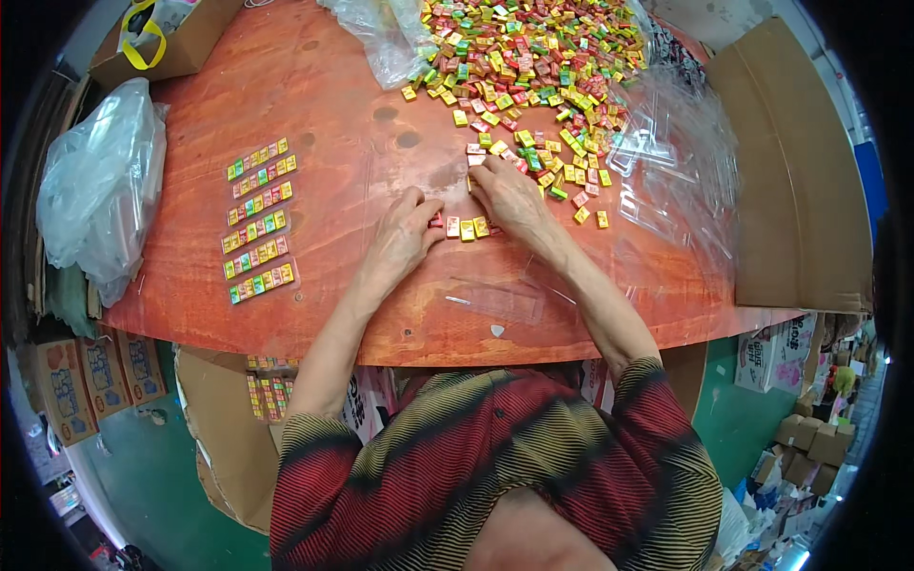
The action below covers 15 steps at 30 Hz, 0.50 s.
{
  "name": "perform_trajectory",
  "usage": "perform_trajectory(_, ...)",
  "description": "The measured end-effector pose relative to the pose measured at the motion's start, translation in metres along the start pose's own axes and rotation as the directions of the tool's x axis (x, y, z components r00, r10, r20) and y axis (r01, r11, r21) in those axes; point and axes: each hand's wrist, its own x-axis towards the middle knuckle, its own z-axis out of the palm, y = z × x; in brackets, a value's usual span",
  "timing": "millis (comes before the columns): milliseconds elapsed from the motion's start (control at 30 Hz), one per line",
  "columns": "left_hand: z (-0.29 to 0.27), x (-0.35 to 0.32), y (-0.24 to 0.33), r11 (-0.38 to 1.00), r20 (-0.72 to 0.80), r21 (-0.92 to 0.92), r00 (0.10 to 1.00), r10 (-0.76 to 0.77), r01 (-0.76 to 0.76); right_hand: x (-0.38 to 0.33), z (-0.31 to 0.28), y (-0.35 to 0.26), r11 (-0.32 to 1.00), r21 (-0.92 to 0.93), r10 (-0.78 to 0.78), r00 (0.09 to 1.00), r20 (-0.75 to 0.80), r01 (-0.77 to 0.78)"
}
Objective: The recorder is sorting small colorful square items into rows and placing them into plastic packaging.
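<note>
A short row of small coloured boxes (466, 229), red and yellow, lies on the table in front of me. My left hand (407, 231) is closed at the row's left end, thumb and fingers around a small red box (436, 220). Just above the row, my right hand (511, 198) reaches to the near edge of a big loose pile of small boxes (533, 57) in yellow, red and green. Its fingers are bent together over a small box that they partly hide. To the left lie several filled clear strips (258, 230), each with a line of such boxes.
Clear plastic trays (657, 181) are heaped on the right beside a tall cardboard box (800, 171). A plastic bag (103, 181) sits at the left table edge. Clear strips (495, 300) lie near the front edge. Below it, an open carton (228, 428) holds more filled strips.
</note>
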Motion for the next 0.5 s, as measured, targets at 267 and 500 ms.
perform_trajectory(267, -0.006, -0.012, -0.003, 0.995, -0.010, -0.090, 0.999, -0.039, 0.038, -0.001, 0.002, -0.009, 0.990, -0.140, -0.001, 0.996, 0.093, 0.015)
perform_trajectory(500, -0.016, -0.015, -0.008, 0.990, 0.060, -0.066, 0.990, -0.124, 0.128, -0.012, 0.009, -0.048, 0.991, 0.068, -0.115, 0.993, -0.005, 0.115)
